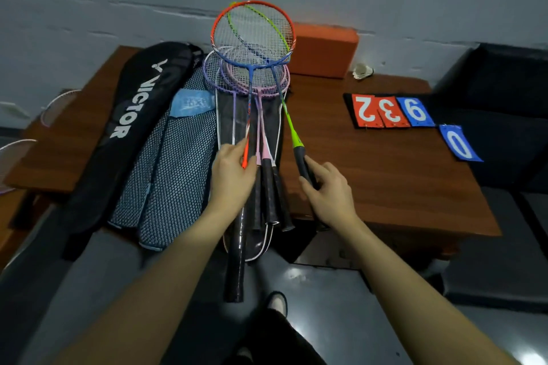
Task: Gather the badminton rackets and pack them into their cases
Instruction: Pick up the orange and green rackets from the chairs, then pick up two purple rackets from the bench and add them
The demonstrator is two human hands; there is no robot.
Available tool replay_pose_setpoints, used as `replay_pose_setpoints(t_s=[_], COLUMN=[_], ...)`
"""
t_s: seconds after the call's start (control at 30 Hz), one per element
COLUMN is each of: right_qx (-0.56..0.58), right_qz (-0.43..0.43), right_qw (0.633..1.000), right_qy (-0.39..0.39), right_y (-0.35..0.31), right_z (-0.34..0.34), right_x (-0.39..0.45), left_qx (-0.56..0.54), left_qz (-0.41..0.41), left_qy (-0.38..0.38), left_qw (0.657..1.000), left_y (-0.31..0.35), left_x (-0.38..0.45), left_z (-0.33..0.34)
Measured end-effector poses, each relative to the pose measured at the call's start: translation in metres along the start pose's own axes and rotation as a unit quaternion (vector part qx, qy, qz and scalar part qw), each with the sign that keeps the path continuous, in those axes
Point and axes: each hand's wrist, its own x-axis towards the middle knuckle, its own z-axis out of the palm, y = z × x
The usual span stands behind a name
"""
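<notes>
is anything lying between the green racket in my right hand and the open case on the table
Yes. The purple and pink rackets already lie on the open case, and the left hand holds the orange racket over it. The right hand grips the green racket beside them.

An orange-and-blue framed racket [253, 35] with white strings overlaps a lime-green and dark-blue racket [292, 130], above lilac [214, 74] and pink [261, 89] rackets with black-wrapped grips, all on a reddish-brown wooden table [385, 175]. To their left lie a black case with white VICTOR lettering [130, 115] and dark mesh cases with a pale honeycomb pattern and a light-blue label [178, 157], beside a dark translucent case edged in white [228, 115]. An orange block [324, 49], a white shuttlecock [362, 71] and red and blue score cards with white numerals [394, 112] complete the tabletop.
</notes>
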Motion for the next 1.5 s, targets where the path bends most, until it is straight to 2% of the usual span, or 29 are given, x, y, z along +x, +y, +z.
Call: replay_pose_setpoints(t_s=[0.07, 0.17, 0.33, 0.43, 0.57, 0.77, 0.83, 0.9, 1.0, 1.07, 1.17, 1.27, 1.4, 1.5], right_qx=[0.023, 0.063, 0.030, 0.021, 0.058, 0.036, 0.041, 0.027, -0.002, -0.052, -0.122, -0.144, -0.172, -0.172], right_qz=[-0.010, -0.008, -0.008, -0.002, 0.031, 0.097, 0.110, 0.121, 0.155, 0.168, 0.176, 0.184, 0.132, 0.092], right_qw=[1.000, 0.998, 0.998, 0.998, 0.996, 0.991, 0.990, 0.990, 0.986, 0.981, 0.973, 0.971, 0.976, 0.980], right_qy=[-0.010, -0.027, -0.057, -0.066, -0.065, -0.088, -0.078, -0.072, -0.068, -0.083, -0.086, -0.059, -0.031, -0.036], right_y=[0.006, 0.018, 0.035, 0.035, 0.033, 0.031, 0.031, 0.031, 0.032, 0.031, 0.025, 0.013, -0.016, -0.040], right_z=[0.010, 0.030, 0.047, 0.050, 0.063, 0.083, 0.090, 0.094, 0.098, 0.101, 0.102, 0.098, 0.095, 0.097], right_x=[0.015, 0.023, 0.039, 0.047, 0.066, 0.068, 0.062, 0.059, 0.058, 0.055, 0.054, 0.051, 0.039, 0.026], left_qx=[0.005, 0.001, 0.012, -0.003, -0.017, -0.038, -0.048, -0.029, 0.072, 0.140, 0.169, 0.191, 0.211, 0.209], left_qz=[-0.006, 0.005, -0.057, -0.056, -0.076, -0.082, -0.068, -0.053, -0.006, 0.036, 0.078, 0.133, 0.213, 0.238], left_qy=[-0.002, -0.048, -0.073, -0.073, -0.068, -0.100, -0.142, -0.220, -0.326, -0.357, -0.369, -0.363, -0.327, -0.301], left_qw=[1.000, 0.999, 0.996, 0.996, 0.995, 0.991, 0.986, 0.974, 0.943, 0.923, 0.911, 0.903, 0.896, 0.899], left_y=[-0.009, -0.018, -0.037, -0.046, -0.056, -0.068, -0.073, -0.081, -0.104, -0.115, -0.119, -0.117, -0.117, -0.119], left_x=[0.013, 0.027, 0.038, 0.039, 0.061, 0.092, 0.098, 0.101, 0.093, 0.088, 0.086, 0.086, 0.082, 0.072], left_z=[0.005, 0.021, 0.049, 0.055, 0.060, 0.068, 0.070, 0.072, 0.072, 0.069, 0.061, 0.049, 0.023, -0.007])
